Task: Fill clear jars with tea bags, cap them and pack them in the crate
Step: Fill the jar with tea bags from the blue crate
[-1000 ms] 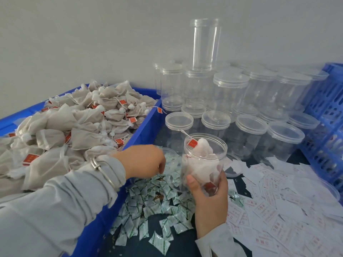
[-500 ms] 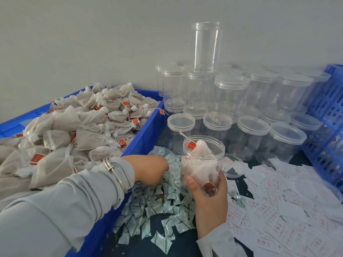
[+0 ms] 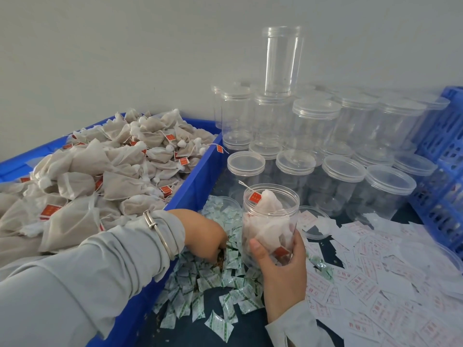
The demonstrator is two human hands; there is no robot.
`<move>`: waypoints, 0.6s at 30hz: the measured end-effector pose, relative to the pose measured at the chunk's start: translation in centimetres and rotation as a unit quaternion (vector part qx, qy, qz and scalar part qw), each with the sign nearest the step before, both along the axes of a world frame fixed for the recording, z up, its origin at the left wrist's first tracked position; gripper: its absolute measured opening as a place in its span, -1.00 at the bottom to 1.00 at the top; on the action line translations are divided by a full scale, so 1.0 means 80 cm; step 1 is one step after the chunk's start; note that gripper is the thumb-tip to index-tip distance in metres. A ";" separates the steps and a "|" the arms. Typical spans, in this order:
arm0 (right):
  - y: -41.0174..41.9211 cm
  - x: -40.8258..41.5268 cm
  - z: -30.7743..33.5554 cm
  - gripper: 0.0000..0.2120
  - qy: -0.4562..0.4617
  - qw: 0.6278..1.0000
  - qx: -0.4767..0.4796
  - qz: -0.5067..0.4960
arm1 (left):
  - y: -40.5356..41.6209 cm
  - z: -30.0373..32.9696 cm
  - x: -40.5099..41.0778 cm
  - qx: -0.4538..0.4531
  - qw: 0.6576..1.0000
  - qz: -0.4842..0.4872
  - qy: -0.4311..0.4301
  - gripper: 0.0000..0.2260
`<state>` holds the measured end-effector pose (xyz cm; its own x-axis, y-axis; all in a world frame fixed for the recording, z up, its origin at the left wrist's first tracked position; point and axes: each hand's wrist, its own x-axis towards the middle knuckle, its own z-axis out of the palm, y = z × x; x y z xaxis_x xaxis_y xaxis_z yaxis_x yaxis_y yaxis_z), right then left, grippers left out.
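Since a second ago the left hand [image 3: 204, 237] has dropped from above the heap of small green-and-white packets [image 3: 215, 281] down into it, while the jar has stayed where it was. Now its fingers are curled downward and buried among the packets, so I cannot tell whether they have hold of one. A metal bracelet [image 3: 160, 232] sits over the grey sleeve at that wrist.

Just to the right, the right hand [image 3: 281, 266] grips the open jar [image 3: 270, 221] around its lower part, thumb on the near side and fingers wrapped round the right side. It stands about upright, has no lid, and is stuffed with tea bags; one red tag [image 3: 255, 197] on a string pokes up at the mouth.

Right of the hands, white paper slips with red print [image 3: 375, 284] lie scattered over the dark surface.

On the left, a blue bin [image 3: 198, 176] is piled high with loose tea bags [image 3: 100, 181].

Farther back, empty capped jars [image 3: 345, 176] stand in rows and stacked in two tiers, and one tall uncapped jar [image 3: 281, 61] stands on top against the wall. At the far right edge is a blue crate [image 3: 443, 156].
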<state>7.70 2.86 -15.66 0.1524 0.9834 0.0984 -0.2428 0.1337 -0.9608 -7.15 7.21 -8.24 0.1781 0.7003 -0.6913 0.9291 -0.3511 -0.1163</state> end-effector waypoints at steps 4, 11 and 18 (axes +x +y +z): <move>0.001 0.001 -0.002 -0.09 -0.003 1.000 0.001 0.005 | 0.000 0.007 -0.004 0.061 0.996 0.025 -0.063 -0.69; 0.005 0.004 -0.004 -0.08 0.003 1.000 0.000 0.011 | 0.004 0.027 -0.016 0.360 0.873 0.144 -0.297 -0.82; 0.003 0.003 -0.001 -0.09 -0.010 1.000 -0.011 0.022 | -0.008 0.049 -0.020 0.470 0.670 0.182 -0.546 -0.64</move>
<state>7.97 3.14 -15.71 0.1068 0.9911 0.0793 -0.2289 0.1021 -0.9681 -8.74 6.55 -4.29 -0.0828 0.8691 0.4877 0.6447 -0.3265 0.6912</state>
